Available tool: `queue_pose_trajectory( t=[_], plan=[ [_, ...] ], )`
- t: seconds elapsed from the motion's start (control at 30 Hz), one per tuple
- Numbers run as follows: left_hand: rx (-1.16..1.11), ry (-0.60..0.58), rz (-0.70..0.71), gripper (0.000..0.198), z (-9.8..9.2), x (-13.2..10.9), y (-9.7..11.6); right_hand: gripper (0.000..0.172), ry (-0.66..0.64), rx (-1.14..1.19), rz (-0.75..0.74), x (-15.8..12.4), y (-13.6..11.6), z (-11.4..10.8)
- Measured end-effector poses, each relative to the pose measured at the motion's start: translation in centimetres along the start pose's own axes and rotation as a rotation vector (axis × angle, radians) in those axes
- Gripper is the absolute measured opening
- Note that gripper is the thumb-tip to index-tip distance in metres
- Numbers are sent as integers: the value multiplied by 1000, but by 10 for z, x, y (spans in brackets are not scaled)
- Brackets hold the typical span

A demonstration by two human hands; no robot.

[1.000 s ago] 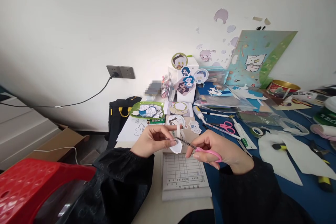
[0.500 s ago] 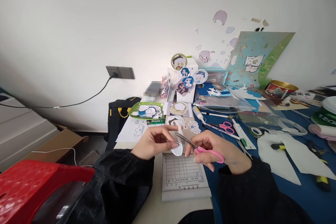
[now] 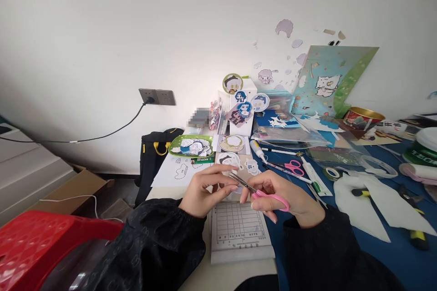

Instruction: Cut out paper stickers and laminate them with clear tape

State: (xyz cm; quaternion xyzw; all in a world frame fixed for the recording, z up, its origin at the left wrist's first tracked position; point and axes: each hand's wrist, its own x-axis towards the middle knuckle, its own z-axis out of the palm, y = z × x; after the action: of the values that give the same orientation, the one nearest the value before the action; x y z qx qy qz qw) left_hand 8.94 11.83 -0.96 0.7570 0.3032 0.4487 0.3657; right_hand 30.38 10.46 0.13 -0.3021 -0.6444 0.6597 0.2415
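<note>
My right hand (image 3: 278,193) has its fingers through the handles of pink scissors (image 3: 269,200), whose blades point left toward my left hand. My left hand (image 3: 208,188) is pinched at the blade tips around a small white paper piece, now mostly hidden by the fingers and thumb. Below both hands lies a pad of printed forms (image 3: 241,232) with a table grid. Just beyond them are a round cutout (image 3: 229,159) with a cartoon figure and a smaller white cutout (image 3: 251,167).
A green tray (image 3: 175,149) of paper cutouts lies at the back left. To the right are a second pair of pink scissors (image 3: 294,167), a glue tube (image 3: 316,177), a tape roll (image 3: 331,173) and white sheets (image 3: 358,200). A red plastic object (image 3: 41,241) stands at lower left.
My left hand has shifted slightly right, toward the scissors, and turned. The white paper piece that showed below its fingers is now mostly covered. My right hand has hardly moved.
</note>
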Motion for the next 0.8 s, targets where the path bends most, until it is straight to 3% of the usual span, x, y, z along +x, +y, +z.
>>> queue_pose_trajectory(
  t=[0.2, 0.27, 0.33, 0.43, 0.53, 0.63, 0.8],
  plan=[
    [-23, 53, -48, 10, 1, 0, 2, 30, 0, 72, -114, -1, 1, 1],
    [-61, 67, -91, 7, 2, 0, 3, 37, 73, 119, -200, -3, -1, -1],
    [-139, 102, -138, 5, 2, 0, 2, 41, 234, 82, -224, -3, -3, -3],
    [-333, 157, -222, 8, 0, -1, 1, 34, 551, -262, -172, 1, -4, -6],
    [-594, 140, -350, 17, -6, 2, -1, 24, 709, -743, -96, 9, 1, -4],
    [-856, 144, -453, 21, -11, 6, -1, 21, 659, -996, 18, 18, 9, 2],
    [-1153, 165, -561, 16, -16, 9, 0, 16, 527, -1011, 108, 23, 20, 9]
  ],
)
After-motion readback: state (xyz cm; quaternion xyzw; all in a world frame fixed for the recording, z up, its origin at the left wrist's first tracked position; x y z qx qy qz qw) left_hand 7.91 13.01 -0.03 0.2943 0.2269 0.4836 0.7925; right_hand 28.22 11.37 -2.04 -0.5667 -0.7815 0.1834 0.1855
